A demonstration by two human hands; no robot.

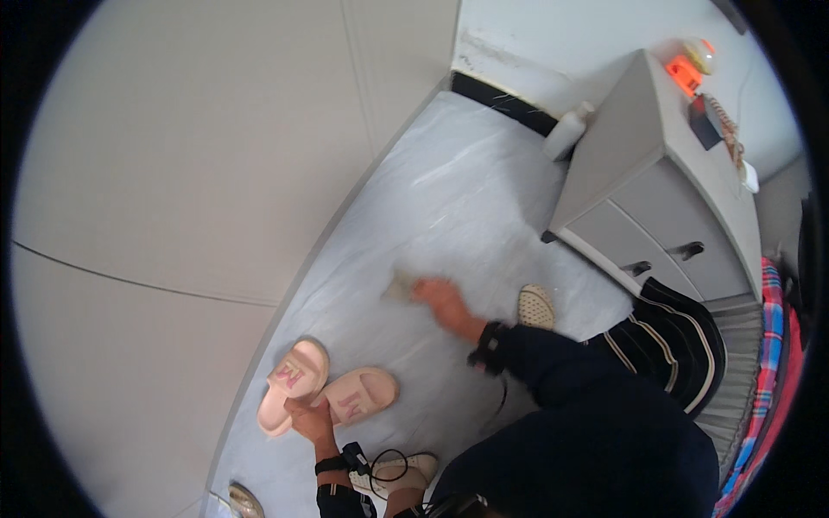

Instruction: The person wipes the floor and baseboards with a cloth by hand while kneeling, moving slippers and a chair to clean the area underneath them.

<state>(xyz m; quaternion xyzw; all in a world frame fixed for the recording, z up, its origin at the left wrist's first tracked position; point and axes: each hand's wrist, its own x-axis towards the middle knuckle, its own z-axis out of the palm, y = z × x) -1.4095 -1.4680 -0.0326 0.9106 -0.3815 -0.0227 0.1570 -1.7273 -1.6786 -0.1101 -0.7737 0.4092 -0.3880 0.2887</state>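
A pair of pink slide slippers [363, 396] lies on the marbled grey floor, toes apart and near ends together. My left hand [309, 419] is at those near ends, its fingers closed on them. Farther up and to the right, my right hand [443, 301] is blurred; it holds a greyish-beige flat thing, perhaps a cloth [400, 286], low over or on the floor. Both wrists wear black straps, the left one with a small device and a looped cable. On my feet are cream perforated shoes [536, 305].
A grey bedside cabinet [615, 149] with drawers stands at the right, an orange-based object [684, 74] on top. Beside it a white bottle [565, 133] stands against the wall. Large beige panels [194, 162] border the floor at left. Another shoe [245, 500] lies bottom left.
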